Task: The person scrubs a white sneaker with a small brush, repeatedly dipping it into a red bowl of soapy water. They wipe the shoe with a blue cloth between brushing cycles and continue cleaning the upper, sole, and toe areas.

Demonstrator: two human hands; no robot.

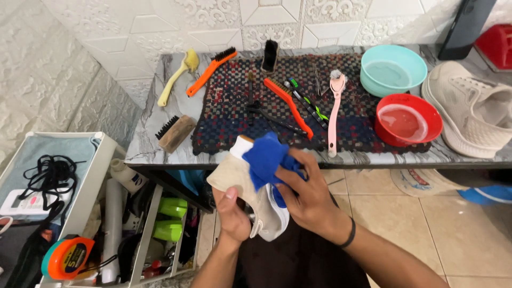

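Observation:
My left hand [232,210] grips a beige sneaker [234,176] by its side, held in front of the marble table's edge. My right hand [308,194] presses a crumpled blue cloth [268,156] against the shoe's upper part. A black band sits on my right wrist. The matching beige sneaker [472,109] lies on the table at the far right.
A woven mat [229,106] on the table [144,144] carries orange brushes [209,69], a pink brush [335,106] and small tools. A teal bowl [393,68] and a red bowl [408,120] hold water. A white rack [85,202] with a tape measure [66,257] stands at left.

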